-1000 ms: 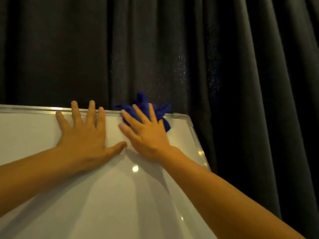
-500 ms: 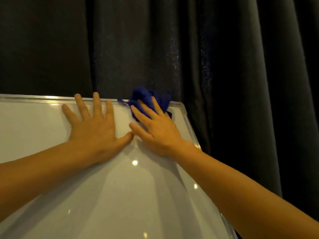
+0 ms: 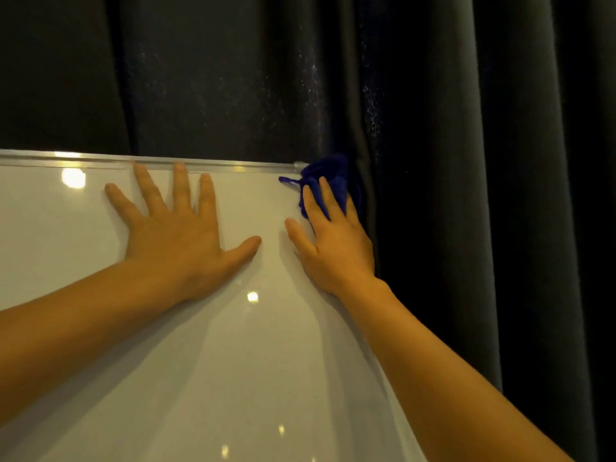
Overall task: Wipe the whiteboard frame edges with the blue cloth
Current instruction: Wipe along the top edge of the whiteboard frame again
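A white glossy whiteboard (image 3: 186, 361) fills the lower left, with a silver metal frame (image 3: 233, 168) along its top edge. A bunched blue cloth (image 3: 328, 176) sits on the board's top right corner. My right hand (image 3: 333, 241) presses the cloth against that corner, fingers laid over it, thumb resting on the board. My left hand (image 3: 176, 228) lies flat on the board with fingers spread, fingertips close to the top frame. The right frame edge is mostly hidden under my right hand and forearm.
A dark pleated curtain (image 3: 450, 161) hangs directly behind and to the right of the board. Ceiling light reflections dot the board surface.
My right hand has slid the blue cloth rightwards along the top frame to the board's top right corner. My left hand stays flat on the board.
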Tool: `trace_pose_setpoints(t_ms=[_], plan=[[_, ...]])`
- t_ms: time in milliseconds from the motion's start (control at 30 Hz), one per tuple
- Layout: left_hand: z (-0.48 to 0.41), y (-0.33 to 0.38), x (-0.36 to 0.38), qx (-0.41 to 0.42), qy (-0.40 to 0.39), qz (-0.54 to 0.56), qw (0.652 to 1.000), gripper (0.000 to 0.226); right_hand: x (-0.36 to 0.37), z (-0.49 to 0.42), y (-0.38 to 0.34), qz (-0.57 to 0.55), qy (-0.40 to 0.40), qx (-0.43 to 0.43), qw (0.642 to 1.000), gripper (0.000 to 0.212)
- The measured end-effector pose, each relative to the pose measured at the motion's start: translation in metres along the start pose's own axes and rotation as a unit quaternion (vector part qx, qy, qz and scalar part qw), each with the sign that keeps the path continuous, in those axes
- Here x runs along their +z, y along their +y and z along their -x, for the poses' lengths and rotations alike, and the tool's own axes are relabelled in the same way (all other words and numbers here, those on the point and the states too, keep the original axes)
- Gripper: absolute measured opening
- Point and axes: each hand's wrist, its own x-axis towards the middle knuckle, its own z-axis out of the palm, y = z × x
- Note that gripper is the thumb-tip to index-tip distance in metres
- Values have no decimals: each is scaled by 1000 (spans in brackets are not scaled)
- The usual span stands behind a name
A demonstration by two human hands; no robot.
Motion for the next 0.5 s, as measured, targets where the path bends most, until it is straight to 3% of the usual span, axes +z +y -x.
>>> trace_pose_setpoints(t_ms=[167, 367, 500], plan=[[31, 60, 9, 27, -22, -35, 999, 123, -8, 91, 0, -28, 10, 34, 999, 66], [56, 60, 14, 80, 21, -11, 997, 115, -28, 224, 18, -63, 42, 69, 995, 51], [94, 63, 21, 115, 30, 12, 993, 110, -43, 306, 15, -69, -47, 144, 986, 56]])
